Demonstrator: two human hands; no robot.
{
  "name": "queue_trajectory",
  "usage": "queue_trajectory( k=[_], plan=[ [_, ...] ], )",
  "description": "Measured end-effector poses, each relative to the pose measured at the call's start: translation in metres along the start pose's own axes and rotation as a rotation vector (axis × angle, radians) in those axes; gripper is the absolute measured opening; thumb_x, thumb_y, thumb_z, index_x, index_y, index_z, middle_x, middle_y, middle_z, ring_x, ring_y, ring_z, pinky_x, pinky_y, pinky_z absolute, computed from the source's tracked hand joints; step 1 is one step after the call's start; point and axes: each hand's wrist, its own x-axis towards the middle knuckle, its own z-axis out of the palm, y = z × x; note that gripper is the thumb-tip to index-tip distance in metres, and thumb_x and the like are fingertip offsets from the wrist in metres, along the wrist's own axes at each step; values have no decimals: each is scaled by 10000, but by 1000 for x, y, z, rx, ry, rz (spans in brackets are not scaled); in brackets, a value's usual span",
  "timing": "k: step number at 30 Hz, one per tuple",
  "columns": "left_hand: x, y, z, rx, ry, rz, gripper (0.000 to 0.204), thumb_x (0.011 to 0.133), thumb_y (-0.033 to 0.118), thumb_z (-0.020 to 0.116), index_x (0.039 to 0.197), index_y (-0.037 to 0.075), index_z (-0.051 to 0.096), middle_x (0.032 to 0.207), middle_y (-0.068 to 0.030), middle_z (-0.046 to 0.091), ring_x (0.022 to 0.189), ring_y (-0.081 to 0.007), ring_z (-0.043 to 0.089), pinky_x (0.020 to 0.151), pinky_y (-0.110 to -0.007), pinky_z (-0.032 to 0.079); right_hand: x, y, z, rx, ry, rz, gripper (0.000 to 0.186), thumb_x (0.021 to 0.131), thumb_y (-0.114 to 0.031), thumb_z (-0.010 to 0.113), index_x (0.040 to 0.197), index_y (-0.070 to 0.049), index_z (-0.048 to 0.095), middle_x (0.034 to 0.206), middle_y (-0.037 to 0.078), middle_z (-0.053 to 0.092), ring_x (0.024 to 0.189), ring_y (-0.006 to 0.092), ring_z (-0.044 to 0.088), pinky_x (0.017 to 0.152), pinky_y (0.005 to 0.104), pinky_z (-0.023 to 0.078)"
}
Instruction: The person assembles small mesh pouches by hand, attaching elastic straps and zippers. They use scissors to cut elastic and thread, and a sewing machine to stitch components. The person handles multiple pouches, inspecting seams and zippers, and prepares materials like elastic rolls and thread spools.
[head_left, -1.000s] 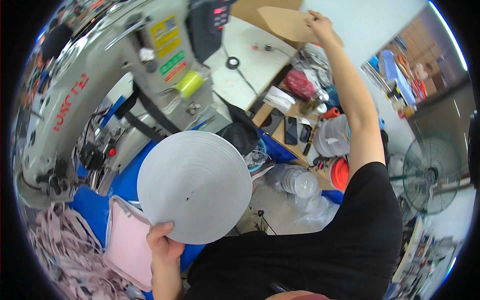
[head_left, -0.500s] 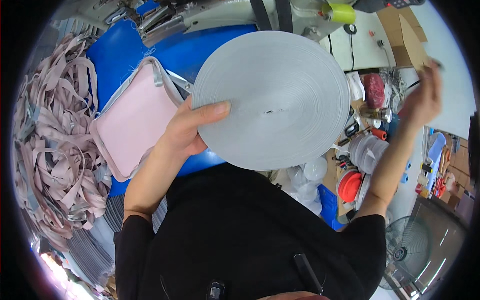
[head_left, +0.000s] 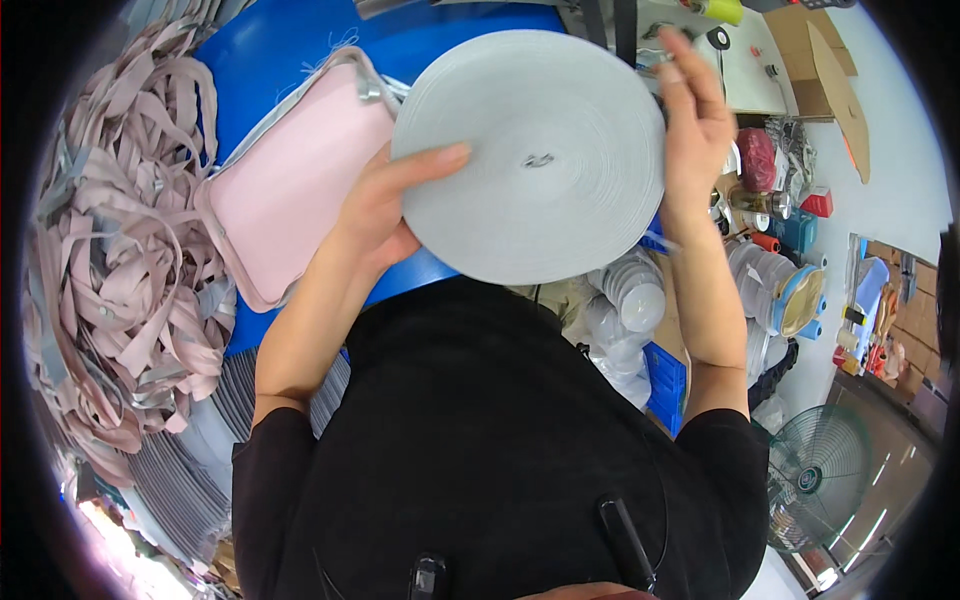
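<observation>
A large flat roll of grey tape (head_left: 530, 220), wound like a disc, is held up before my chest. My left hand (head_left: 385, 205) grips its left rim, thumb across the upper face and the fingers out of sight underneath. Beside the roll's right rim is my right hand (head_left: 695, 130), raised with its fingers pointing away from me; motion blurs them, so I cannot tell whether they hold anything. To the left of the roll, a pink fabric piece (head_left: 300, 180) with rounded corners and grey edging rests on the blue work surface (head_left: 265, 60).
Pinkish-grey fabric strips (head_left: 130, 230) lie heaped at the left, above stacked grey layers (head_left: 180, 490). At the right are clear plastic containers (head_left: 640, 300), a blue crate (head_left: 665, 385), a cardboard box (head_left: 815, 60) and a standing fan (head_left: 810, 480).
My right hand has swung in from the far right to the roll's right rim. The roll, still in my left hand, appears slightly higher in the view.
</observation>
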Motion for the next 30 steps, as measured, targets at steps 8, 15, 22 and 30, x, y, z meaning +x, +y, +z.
queue_trajectory(
  k=[8, 15, 22, 30],
  plan=[
    [-28, 5, -6, -33, -39, 174, 631, 928, 181, 732, 1452, -36, 456, 1314, -211, 613, 1199, -324, 659, 960, -464, 589, -2, -100, -6, 442, -34, -375, 703, 1019, 44, 539, 1600, -233, 256, 1283, 160, 659, 1126, 277, 699, 747, 270, 606],
    [-34, 9, -7, -70, -12, 208, 610, 924, 186, 735, 1434, -36, 485, 1302, -202, 624, 1190, -311, 654, 991, -455, 551, -44, -102, 20, 278, -262, -449, 899, 1007, 48, 553, 1637, -340, 42, 1216, 168, 635, 983, 302, 754, 890, 439, 639],
    [-36, 10, -7, -65, -4, 206, 582, 917, 180, 743, 1406, -39, 517, 1251, -187, 651, 1185, -288, 652, 975, -440, 548, -49, -101, 16, 127, -328, -539, 940, 980, 66, 583, 1630, -305, 15, 1182, 152, 614, 954, 296, 756, 930, 478, 630],
    [-34, 10, -7, -48, -34, 202, 569, 919, 176, 742, 1407, -20, 523, 1270, -176, 650, 1176, -276, 659, 973, -434, 551, -34, -114, 6, 124, -607, -608, 716, 962, 92, 603, 1523, -82, 192, 1086, 210, 668, 953, 350, 758, 883, 500, 636]
  ],
)
